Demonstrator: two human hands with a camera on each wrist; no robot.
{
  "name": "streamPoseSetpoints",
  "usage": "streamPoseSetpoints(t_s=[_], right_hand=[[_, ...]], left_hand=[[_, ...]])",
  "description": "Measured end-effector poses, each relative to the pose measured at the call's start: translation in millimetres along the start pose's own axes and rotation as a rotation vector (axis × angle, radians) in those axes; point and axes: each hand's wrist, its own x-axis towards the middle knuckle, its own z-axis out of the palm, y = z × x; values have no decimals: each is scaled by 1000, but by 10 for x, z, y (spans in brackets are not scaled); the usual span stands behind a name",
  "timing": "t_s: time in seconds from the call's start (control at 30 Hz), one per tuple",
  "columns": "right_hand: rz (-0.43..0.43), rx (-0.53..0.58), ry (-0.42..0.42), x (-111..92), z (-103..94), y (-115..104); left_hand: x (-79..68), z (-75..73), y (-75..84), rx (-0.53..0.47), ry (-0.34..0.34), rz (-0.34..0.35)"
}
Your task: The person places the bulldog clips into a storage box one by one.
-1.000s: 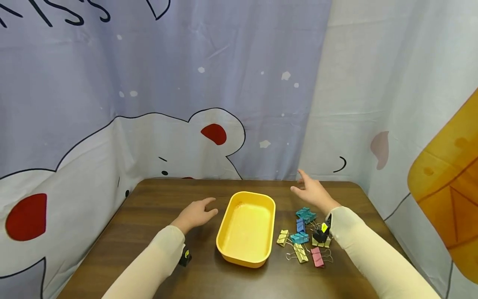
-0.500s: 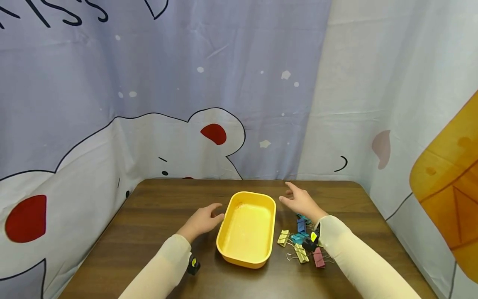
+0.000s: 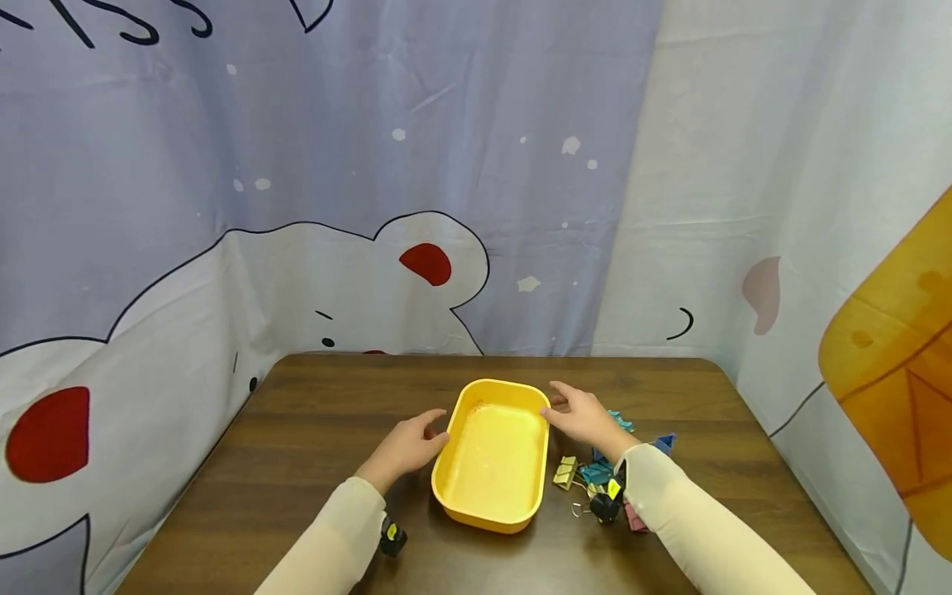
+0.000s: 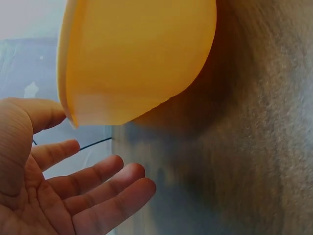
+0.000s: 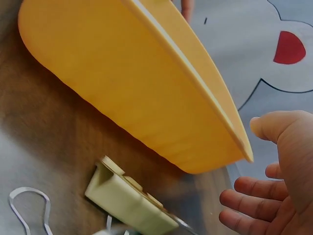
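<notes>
A yellow rectangular tray (image 3: 491, 471) with rounded corners and a raised rim stands on the brown table, nothing inside it. My left hand (image 3: 405, 450) is at its left side; in the left wrist view the thumb (image 4: 49, 113) meets the rim while the other fingers spread below. At the far right corner is my right hand (image 3: 587, 421), its thumb (image 5: 269, 126) close to the rim and its fingers loosely bent. Beneath the right forearm lie several binder clips, among them a pale yellow one (image 3: 565, 473), a teal one (image 3: 597, 473) and a pink one (image 3: 635, 519), partly hidden by the wrist.
A blue clip (image 3: 664, 444) shows beyond the right sleeve. Black wrist devices (image 3: 392, 537) sit under both cuffs. The wooden table (image 3: 297, 463) ends at the back against a printed curtain (image 3: 535, 207).
My right hand has come left and down from beyond the clips to the tray's far right corner. My left hand has moved right to the tray's left rim. The tray has stayed put.
</notes>
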Motion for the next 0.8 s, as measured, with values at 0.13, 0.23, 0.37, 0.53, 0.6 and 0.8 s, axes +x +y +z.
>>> streamPoseSetpoints(t_s=[0.13,0.23,0.37,0.53,0.6,0.8], right_hand=[[-25,-19,-12,-32,51,-18],[-34,-48,-9,-40,80,-22],[-13,-84,-8,-49,96,-38],[6,-75,-23,-60,91,-70],[0,-69,-25,-58,93,-71],[10,-73,-24,-36,114,-18]], left_hand=[[-11,34,-2,-21,-11,-8],[-25,56,-7,-17,-18,-14],[-29,82,-15,30,3,-9],[-41,112,-18,55,36,-23],[-49,134,-19,56,48,-27],[-64,246,-41,118,89,16]])
